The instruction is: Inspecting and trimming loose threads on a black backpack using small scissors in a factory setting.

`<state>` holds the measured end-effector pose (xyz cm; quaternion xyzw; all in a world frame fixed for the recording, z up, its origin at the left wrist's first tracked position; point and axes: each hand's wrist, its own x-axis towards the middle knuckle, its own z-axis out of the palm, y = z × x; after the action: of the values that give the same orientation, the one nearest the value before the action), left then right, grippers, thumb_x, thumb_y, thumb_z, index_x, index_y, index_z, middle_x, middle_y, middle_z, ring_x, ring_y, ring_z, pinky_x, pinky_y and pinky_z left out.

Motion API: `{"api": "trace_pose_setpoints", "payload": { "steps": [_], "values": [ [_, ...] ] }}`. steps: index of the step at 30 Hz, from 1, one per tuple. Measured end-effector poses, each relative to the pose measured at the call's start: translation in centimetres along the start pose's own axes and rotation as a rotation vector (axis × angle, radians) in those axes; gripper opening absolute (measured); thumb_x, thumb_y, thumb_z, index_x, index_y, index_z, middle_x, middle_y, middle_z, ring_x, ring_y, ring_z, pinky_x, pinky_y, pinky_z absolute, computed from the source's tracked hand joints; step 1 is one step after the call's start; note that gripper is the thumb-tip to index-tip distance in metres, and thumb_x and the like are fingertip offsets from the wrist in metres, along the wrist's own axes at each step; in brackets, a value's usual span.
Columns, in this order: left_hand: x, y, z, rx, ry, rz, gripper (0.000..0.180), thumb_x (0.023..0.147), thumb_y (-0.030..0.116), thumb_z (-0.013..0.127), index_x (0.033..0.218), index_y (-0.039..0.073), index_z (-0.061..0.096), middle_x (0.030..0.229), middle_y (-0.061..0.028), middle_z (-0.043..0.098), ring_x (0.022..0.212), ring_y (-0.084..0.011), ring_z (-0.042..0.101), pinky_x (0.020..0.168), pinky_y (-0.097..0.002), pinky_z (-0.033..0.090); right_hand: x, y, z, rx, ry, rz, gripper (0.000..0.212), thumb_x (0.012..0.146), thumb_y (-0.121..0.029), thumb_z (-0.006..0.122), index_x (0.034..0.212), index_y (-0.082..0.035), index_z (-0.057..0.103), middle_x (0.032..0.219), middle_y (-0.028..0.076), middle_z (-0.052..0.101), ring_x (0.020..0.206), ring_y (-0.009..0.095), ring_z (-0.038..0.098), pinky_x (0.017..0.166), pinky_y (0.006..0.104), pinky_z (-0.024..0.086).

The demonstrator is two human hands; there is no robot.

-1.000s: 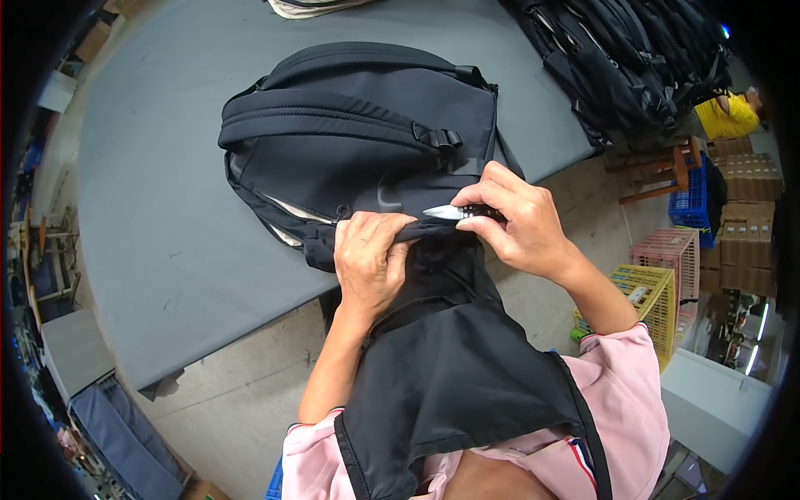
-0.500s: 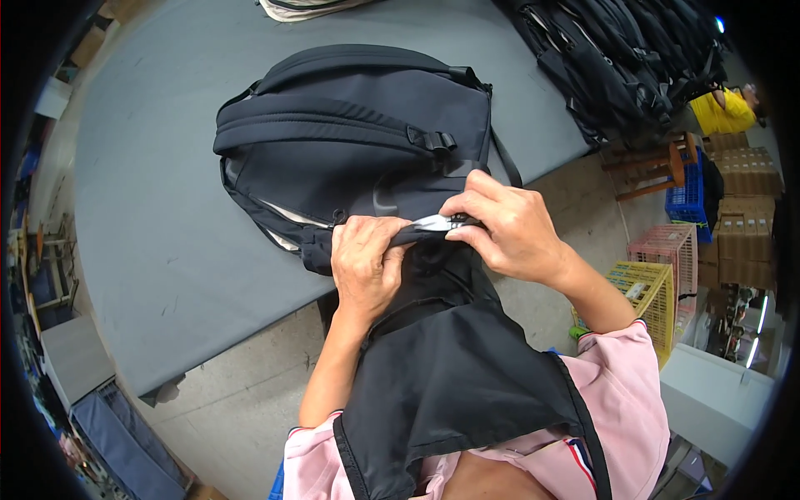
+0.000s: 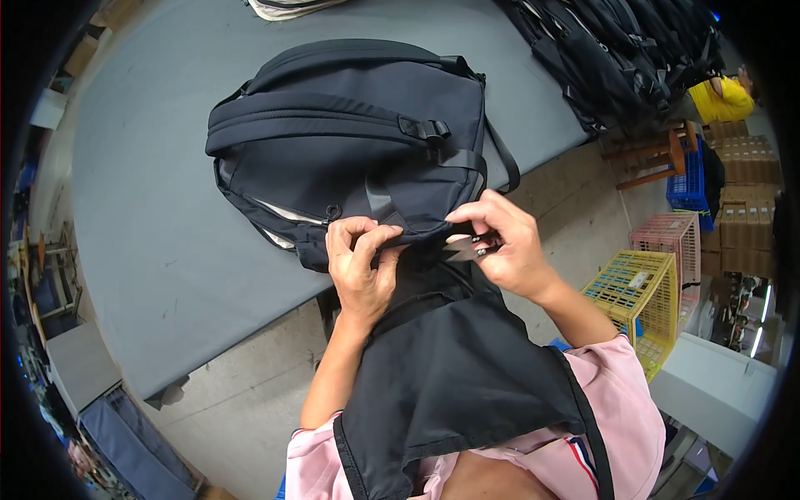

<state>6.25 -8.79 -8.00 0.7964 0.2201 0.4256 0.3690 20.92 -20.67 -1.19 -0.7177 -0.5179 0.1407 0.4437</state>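
Note:
A black backpack (image 3: 425, 96) lies on the table with its padded shoulder straps (image 3: 308, 125) facing up. Near the table's front edge, my left hand (image 3: 360, 271) pinches the backpack's near edge between thumb and fingers. My right hand (image 3: 515, 250) holds small metal thread snips (image 3: 460, 247), blades pointing left, just below that edge. The right index fingertip rests on or very near the fabric at the backpack's near right corner. To the left of my left hand, a partly open zipper shows pale lining (image 3: 287, 212). A flat webbing strap (image 3: 379, 197) lies between the hands.
Under the backpack is a grey-topped table (image 3: 167, 275). More black backpacks (image 3: 612, 62) are heaped at the far right. Right of the table stand a wooden stool (image 3: 667, 158), yellow (image 3: 629, 292) and pink crates (image 3: 675, 233), and stacked cartons (image 3: 746, 225). A person in yellow (image 3: 723, 100) is beyond.
My right hand has shifted slightly down, and the snips have come away from the backpack's edge to just below it. My left hand keeps its pinch, its fingers a little more bent.

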Motion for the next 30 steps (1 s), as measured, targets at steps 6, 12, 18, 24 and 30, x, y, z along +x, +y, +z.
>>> {"api": "trace_pose_setpoints", "payload": {
  "steps": [6,12,18,24,30],
  "values": [
    [-0.4,0.4,0.4,0.043,0.053,0.048,0.034,0.054,-0.005,0.070,0.083,0.011,0.062,0.077,-0.0029,0.051,0.078,-0.0222,0.052,0.069,-0.0336,0.038,-0.8,0.3,1.6,0.000,0.033,-0.048,0.038,0.059,0.010,0.060,0.091,-0.009,0.064,0.068,0.005,0.050,0.054,0.018,0.054,0.049,0.0297,0.045],
    [-0.6,0.4,0.2,0.170,0.065,0.177,0.030,0.052,-0.006,0.067,0.078,0.009,0.059,0.074,-0.0032,0.049,0.071,-0.0222,0.052,0.065,-0.0343,0.038,-1.7,0.3,2.4,-0.002,-0.092,-0.191,0.027,0.057,0.007,0.061,0.078,-0.009,0.063,0.064,0.004,0.048,0.051,0.021,0.053,0.048,0.0310,0.043],
    [-2.3,0.1,-1.4,0.199,0.031,0.111,0.038,0.058,-0.008,0.063,0.092,0.008,0.057,0.091,-0.0091,0.051,0.077,-0.0248,0.055,0.072,-0.0347,0.043,-3.4,2.4,2.1,0.249,0.036,0.132,0.008,0.088,-0.005,0.057,0.093,-0.002,0.063,0.067,0.004,0.058,0.054,0.007,0.052,0.051,0.0242,0.042],
    [1.6,0.0,-3.9,-0.002,-0.219,-0.557,0.034,0.082,0.003,0.058,0.116,0.000,0.056,0.099,-0.0119,0.064,0.066,-0.0158,0.060,0.061,-0.0286,0.047,-4.1,2.2,3.0,0.429,-0.068,0.183,0.022,0.087,0.001,0.053,0.107,-0.002,0.061,0.083,0.005,0.063,0.055,0.008,0.051,0.053,0.0218,0.042],
    [3.8,1.1,-2.1,-0.203,-0.310,-0.660,0.040,0.080,0.019,0.068,0.115,0.003,0.058,0.075,-0.0022,0.060,0.067,-0.0109,0.056,0.065,-0.0237,0.045,-3.6,2.5,5.3,-0.029,-0.011,-0.041,0.040,0.062,0.010,0.062,0.099,-0.004,0.062,0.088,0.010,0.065,0.055,0.019,0.057,0.054,0.0277,0.047]
  ]
}}
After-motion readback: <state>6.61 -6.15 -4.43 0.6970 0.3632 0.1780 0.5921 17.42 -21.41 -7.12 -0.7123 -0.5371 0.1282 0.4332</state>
